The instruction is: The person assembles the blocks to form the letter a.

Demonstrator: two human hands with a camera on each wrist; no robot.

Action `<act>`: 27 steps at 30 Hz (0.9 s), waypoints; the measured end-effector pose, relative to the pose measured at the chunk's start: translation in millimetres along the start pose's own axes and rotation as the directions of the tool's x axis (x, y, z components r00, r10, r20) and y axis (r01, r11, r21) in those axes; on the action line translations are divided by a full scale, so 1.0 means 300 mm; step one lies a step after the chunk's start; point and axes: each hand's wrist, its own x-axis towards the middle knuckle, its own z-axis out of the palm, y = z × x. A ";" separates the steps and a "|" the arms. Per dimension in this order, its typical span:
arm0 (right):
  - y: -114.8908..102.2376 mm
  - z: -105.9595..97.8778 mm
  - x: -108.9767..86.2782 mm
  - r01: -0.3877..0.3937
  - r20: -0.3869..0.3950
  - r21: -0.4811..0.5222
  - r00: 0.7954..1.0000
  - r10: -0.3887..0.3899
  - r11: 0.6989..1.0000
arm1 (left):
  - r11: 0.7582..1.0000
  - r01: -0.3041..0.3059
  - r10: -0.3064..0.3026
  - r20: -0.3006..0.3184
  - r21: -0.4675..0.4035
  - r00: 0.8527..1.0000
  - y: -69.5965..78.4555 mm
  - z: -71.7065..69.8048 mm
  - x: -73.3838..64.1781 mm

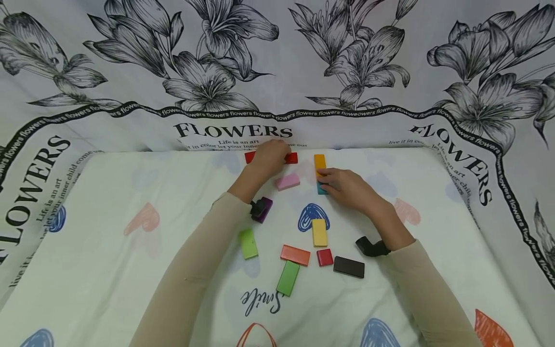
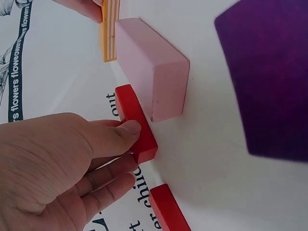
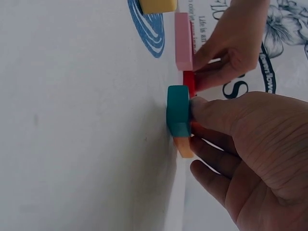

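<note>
My left hand (image 1: 270, 159) pinches a red block (image 2: 137, 125) between thumb and fingers at the far edge of the white surface. Another red block (image 2: 168, 209) lies beside it. A pink block (image 1: 287, 181) sits on the near side of the red ones. To the right, my right hand (image 1: 349, 188) holds an orange block (image 1: 319, 161) with thumb and fingertips. A teal block (image 3: 178, 108) stands against its near end, partly covered by the fingers. The exact finger contact there is partly hidden. A purple block (image 1: 263, 210) lies near my left wrist.
Nearer to me lie a yellow block (image 1: 319, 233), a small red block (image 1: 324, 257), a black block (image 1: 349, 267), an orange-red block (image 1: 295, 255), a green block (image 1: 288, 278) and a lime block (image 1: 248, 244). A flower-printed cloth (image 1: 355, 130) rises behind.
</note>
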 end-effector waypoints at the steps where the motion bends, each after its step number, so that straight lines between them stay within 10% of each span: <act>1: 0.000 0.003 0.000 -0.006 0.004 0.005 1.000 0.006 1.000 | 1.000 0.000 0.000 0.004 -0.001 1.000 0.000 0.002 -0.001; 27: -0.002 -0.014 0.000 0.003 0.004 0.016 1.000 -0.004 1.000 | 0.995 0.021 -0.022 0.013 0.096 1.000 0.025 -0.016 -0.002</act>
